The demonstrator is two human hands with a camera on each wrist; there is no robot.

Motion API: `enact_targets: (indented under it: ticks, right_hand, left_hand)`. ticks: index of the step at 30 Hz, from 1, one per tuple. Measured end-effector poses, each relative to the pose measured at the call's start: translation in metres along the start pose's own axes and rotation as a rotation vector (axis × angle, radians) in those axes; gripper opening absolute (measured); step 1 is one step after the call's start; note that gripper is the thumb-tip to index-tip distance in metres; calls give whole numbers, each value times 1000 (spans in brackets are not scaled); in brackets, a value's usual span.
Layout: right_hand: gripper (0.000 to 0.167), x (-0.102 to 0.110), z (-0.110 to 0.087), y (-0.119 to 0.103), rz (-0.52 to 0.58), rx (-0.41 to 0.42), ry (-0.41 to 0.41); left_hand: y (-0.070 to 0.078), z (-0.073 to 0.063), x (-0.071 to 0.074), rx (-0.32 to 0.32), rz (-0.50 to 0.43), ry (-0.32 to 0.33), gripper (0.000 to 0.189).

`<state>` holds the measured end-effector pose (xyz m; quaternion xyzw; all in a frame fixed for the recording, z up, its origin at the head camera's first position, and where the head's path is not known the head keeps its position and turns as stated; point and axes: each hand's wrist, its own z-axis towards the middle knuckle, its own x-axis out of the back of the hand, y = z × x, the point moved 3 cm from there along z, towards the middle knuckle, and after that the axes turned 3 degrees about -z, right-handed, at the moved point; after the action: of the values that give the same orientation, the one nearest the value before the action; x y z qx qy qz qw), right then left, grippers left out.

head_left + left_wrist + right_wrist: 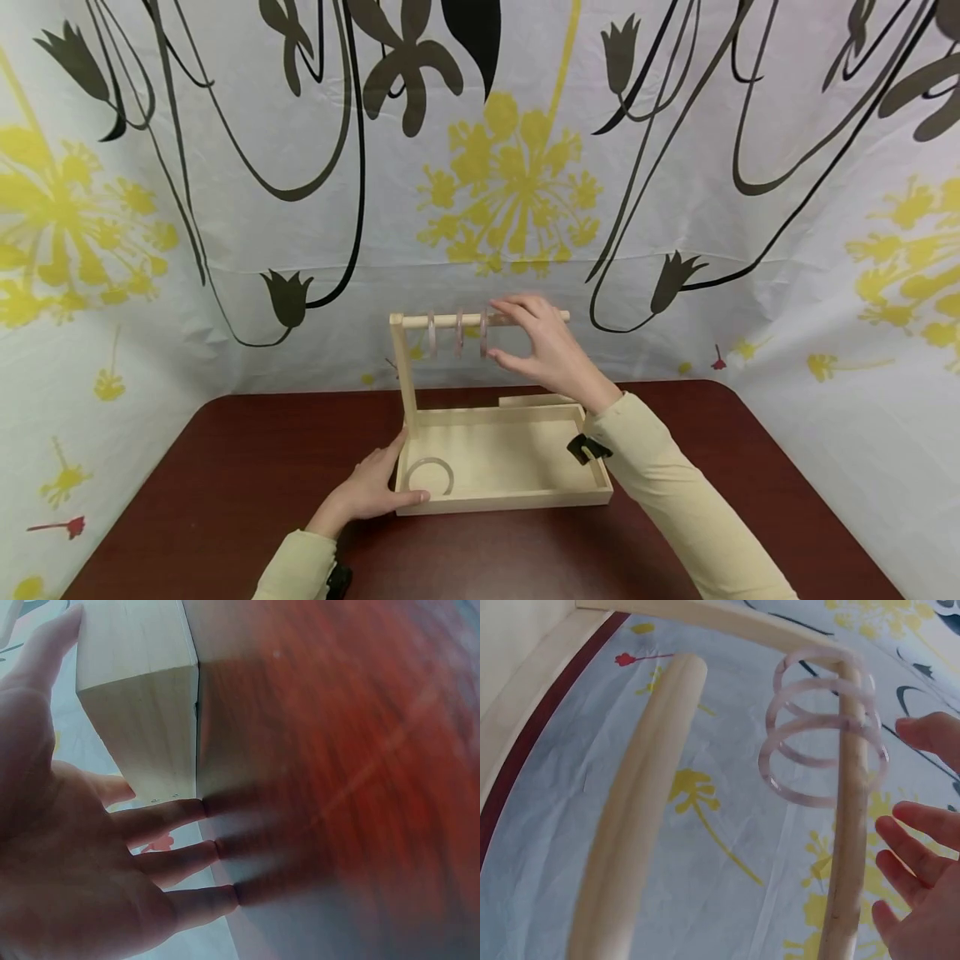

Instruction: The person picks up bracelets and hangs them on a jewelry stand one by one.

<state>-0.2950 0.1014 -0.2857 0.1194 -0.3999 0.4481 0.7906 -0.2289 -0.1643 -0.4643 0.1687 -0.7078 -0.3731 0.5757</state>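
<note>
A wooden stand has an upright post (404, 375) at the left end of a shallow tray (517, 502). Three pale, translucent rings hang on its horizontal rod (446, 321): a left ring (432, 337), a middle ring (459, 335) and a right ring (483, 335). My right hand (543, 346) is beside the right ring, thumb and fingers spread apart, holding nothing in the right wrist view. Another ring (452, 477) lies in the tray's front left corner. At that corner, my left hand (372, 483) rests with straight fingers against the tray, fingertips touching the table.
The stand is on a dark red-brown table (285, 450). A second wooden rod (641, 795) appears in the right wrist view. A wooden strip (536, 401) shows behind the tray. Patterned cloth (480, 225) surrounds the table at the back and sides.
</note>
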Motion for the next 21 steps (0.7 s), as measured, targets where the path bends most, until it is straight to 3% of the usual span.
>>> enact_targets:
  ticks: [9,21]
  right_hand:
    - [49,-9,-37,-25,172,74,80]
    - [44,-45,-70,-46,252,125,-5]
  left_hand:
    - [-6,-4,-8,0,-12,-13,105]
    - [-1,0,1,-1,-2,-1,105]
